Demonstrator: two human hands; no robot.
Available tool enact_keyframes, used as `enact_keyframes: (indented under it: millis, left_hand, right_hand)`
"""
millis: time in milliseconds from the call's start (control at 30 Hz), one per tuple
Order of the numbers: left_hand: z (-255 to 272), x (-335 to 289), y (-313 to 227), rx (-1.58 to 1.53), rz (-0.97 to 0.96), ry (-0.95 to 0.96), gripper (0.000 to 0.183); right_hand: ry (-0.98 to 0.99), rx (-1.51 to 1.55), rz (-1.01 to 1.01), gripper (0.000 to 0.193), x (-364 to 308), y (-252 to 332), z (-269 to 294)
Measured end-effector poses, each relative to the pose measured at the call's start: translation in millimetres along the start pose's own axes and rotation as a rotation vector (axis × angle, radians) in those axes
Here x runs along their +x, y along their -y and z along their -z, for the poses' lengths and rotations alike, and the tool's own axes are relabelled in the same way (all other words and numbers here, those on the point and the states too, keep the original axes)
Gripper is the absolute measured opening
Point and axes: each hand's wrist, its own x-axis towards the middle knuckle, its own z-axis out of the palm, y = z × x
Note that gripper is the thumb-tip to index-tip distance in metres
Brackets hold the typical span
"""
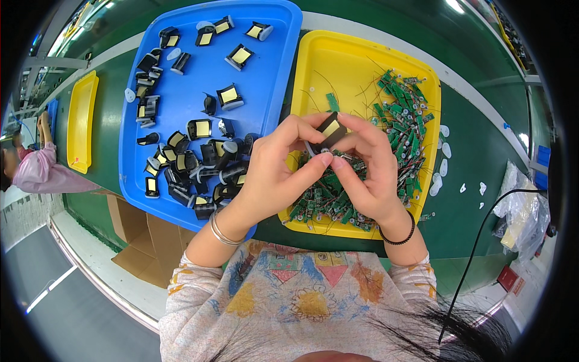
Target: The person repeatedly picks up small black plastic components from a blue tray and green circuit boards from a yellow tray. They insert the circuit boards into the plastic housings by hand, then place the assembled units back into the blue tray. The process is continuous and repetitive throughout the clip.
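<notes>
Between both hands, over the left part of the yellow tray point(313, 45), is a small black plastic housing point(332, 130) with a pale yellow pad on its face. My left hand point(283, 160) grips its left side, thumb below and fingers above. From the other side my right hand point(368, 160) pinches it, and the two thumb tips nearly meet at its lower end. A green circuit board point(332, 102) shows just beyond the fingers; whether it touches the housing I cannot tell. Many green circuit boards with thin wires point(404, 120) lie heaped in the yellow tray.
A blue tray point(274, 36) at the left holds many similar black housings point(229, 96). White oval pieces point(443, 167) lie right of the yellow tray, near a clear plastic bag point(525, 211) and a black cable point(476, 241). A cardboard box point(145, 244) stands below left. Another person point(48, 166) sits far left.
</notes>
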Motion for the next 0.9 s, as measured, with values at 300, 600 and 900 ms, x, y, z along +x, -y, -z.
enact_keyframes:
  millis: [300, 600, 900]
  left_hand:
    - [2, -2, -7, -0.124, 0.15, 0.044, 0.017]
    - [5, 6, -12, 0.13, 0.053, 0.041, 0.022]
    - [11, 3, -6, 0.064, -0.022, 0.003, 0.033]
  right_hand:
    - [-0.009, -0.01, -0.062, 0.045, 2, 6, 5]
    - [-0.045, -0.027, -0.23, 0.026, 2, 1, 12]
    - [0.154, 0.148, -0.284, 0.018, 4, 5, 25]
